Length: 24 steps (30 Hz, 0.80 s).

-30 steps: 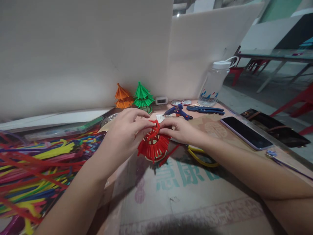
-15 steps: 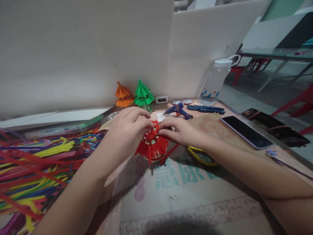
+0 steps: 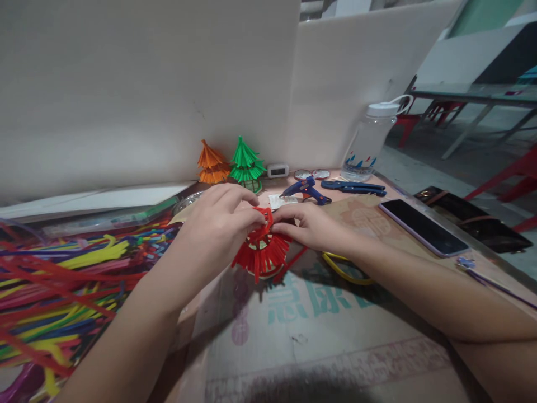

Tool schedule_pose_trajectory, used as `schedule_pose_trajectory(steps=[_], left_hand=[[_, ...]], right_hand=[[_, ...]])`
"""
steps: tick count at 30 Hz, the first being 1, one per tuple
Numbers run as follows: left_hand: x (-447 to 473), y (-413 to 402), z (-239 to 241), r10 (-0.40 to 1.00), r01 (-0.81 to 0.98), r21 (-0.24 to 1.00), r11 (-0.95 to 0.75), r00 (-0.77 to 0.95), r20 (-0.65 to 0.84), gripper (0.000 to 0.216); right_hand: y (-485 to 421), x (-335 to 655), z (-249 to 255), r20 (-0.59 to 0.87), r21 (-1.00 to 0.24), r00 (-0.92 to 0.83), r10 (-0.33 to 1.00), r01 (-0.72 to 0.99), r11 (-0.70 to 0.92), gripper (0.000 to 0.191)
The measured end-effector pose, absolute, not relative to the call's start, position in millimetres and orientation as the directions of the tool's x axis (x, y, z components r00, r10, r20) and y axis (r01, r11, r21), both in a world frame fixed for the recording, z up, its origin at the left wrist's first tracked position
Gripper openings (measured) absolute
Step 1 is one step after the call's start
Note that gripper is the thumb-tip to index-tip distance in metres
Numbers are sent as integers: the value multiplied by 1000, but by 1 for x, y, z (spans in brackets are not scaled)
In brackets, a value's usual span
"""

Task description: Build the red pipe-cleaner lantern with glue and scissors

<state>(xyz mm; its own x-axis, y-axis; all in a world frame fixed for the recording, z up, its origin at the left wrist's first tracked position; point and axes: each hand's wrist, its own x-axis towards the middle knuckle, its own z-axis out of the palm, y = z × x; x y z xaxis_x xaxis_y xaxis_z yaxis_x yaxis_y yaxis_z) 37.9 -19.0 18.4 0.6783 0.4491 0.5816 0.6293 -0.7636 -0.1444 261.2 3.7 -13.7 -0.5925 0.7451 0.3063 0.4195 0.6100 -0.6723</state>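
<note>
A red pipe-cleaner ornament [image 3: 262, 254] with a fringed skirt sits on a round base in the middle of the cardboard-covered table [image 3: 327, 330]. My left hand [image 3: 218, 226] pinches the red loop at its top from the left. From the right, my right hand [image 3: 310, 224] pinches the same top part with thumb and forefinger. Both hands are closed on the ornament. A loose red pipe cleaner trails out from under the ornament to the right.
A heap of coloured pipe cleaners [image 3: 62, 285] fills the left. Orange [image 3: 212, 163] and green [image 3: 246, 162] finished ornaments stand by the white board. A blue glue gun [image 3: 305, 190], blue cutters [image 3: 353, 187], water bottle [image 3: 369, 140], phone [image 3: 423, 226] and yellow loop [image 3: 344, 271] lie right.
My fingers have shifted slightly on the red loop at the ornament's top, and the ornament has tilted a little. Nothing else on the table has moved.
</note>
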Motion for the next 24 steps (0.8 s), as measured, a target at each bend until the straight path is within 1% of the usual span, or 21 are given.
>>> schedule_pose_trajectory(steps=[6, 9, 14, 16, 18, 19, 21, 23, 24], left_hand=[[39, -23, 22, 474, 632, -70, -772, 646, 598, 23], [39, -24, 23, 474, 627, -74, -775, 655, 588, 27], [39, -25, 24, 480, 622, -69, -780, 665, 572, 26], [38, -25, 26, 520, 648, -19, -762, 628, 579, 24], [35, -23, 25, 589, 681, 84, -728, 558, 585, 23], [32, -20, 25, 628, 691, 146, -708, 522, 577, 29], [24, -13, 21, 703, 690, 262, -674, 491, 515, 53], [16, -3, 15, 769, 695, 342, -632, 511, 383, 77], [12, 2, 12, 784, 693, 368, -620, 539, 307, 83]], right_hand=[[5, 261, -15, 311, -683, -597, 740, 401, 610, 17], [6, 261, -16, 310, -682, -597, 740, 402, 610, 17], [6, 261, -17, 315, -693, -591, 742, 391, 605, 16], [8, 262, -19, 340, -684, -586, 735, 382, 621, 16], [12, 263, -21, 383, -658, -580, 719, 375, 653, 16], [15, 263, -23, 404, -644, -575, 711, 373, 668, 15], [21, 265, -26, 435, -634, -557, 707, 369, 680, 14], [27, 266, -29, 445, -649, -532, 721, 363, 669, 13], [29, 267, -30, 444, -661, -519, 731, 361, 658, 12]])
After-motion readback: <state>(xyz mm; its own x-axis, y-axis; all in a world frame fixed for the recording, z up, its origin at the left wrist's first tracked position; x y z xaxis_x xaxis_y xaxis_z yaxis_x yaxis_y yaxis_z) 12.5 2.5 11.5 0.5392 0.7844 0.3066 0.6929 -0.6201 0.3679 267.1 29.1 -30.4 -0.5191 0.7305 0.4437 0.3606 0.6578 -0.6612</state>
